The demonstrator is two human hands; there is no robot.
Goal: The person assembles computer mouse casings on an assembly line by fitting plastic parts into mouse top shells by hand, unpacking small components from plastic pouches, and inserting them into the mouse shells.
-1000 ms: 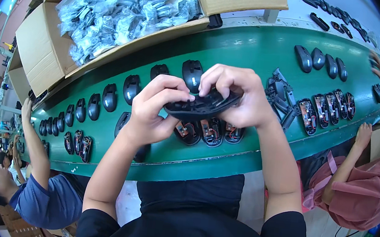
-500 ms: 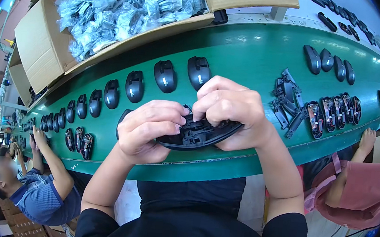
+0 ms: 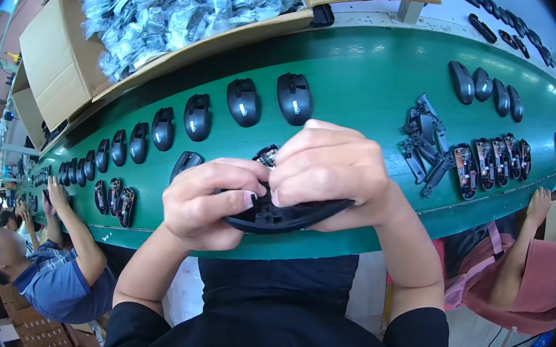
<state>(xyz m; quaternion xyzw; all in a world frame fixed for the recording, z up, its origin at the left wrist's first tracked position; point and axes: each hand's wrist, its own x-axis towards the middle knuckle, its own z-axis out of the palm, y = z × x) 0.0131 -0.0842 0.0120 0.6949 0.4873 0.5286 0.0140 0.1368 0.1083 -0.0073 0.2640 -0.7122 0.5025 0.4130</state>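
My left hand (image 3: 203,200) grips one end of a black mouse shell (image 3: 286,221), its hollow inner side turned up. My right hand (image 3: 333,169) closes round the other end, thumb and fingers pressed inside it. The fingertips of both hands meet over the middle and hide whatever small part is there. Just beyond the fingers, an open mouse base (image 3: 267,154) shows in part. A dark mouse (image 3: 187,164) lies partly behind my left hand.
A row of mice (image 3: 196,117) runs along the green table (image 3: 364,80). Black plastic pieces (image 3: 426,146) and opened mouse bases (image 3: 465,171) lie right. A carton (image 3: 59,46) of bagged parts stands at the back. People work on both sides.
My right hand's fingers have pressed deeper over the shell's middle, covering more of its inside. My left fingers have shifted slightly, and the open base beyond shows more. The view has moved a little.
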